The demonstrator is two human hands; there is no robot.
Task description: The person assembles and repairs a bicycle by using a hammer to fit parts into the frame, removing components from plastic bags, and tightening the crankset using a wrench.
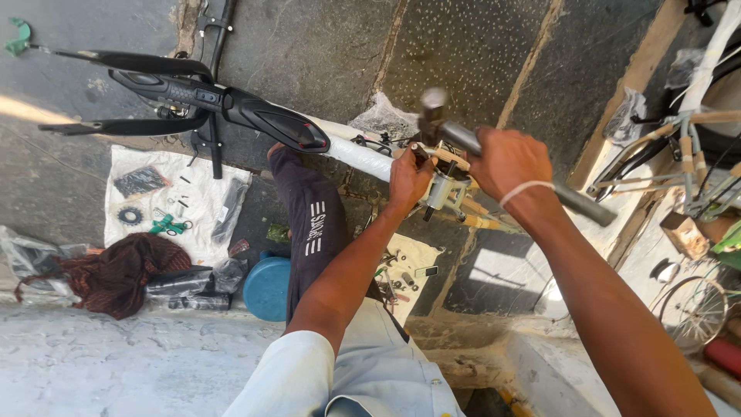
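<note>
My right hand (505,161) grips a metal hammer (463,137) by its grey handle, with the head raised over the bicycle frame. My left hand (409,179) steadies a small part on the white frame tube (355,153), just above a pale metal fitting (446,189). The black saddle (266,120) sits left of my hands on the same frame. My leg in dark trousers (312,224) stretches under the tube.
A white cloth (174,197) at left holds small parts, a sprocket and a green tool. A second cloth (405,266) with bits lies below my hands. A blue round container (266,289), a dark red rag (116,274) and another bicycle (687,139) at right crowd the stone floor.
</note>
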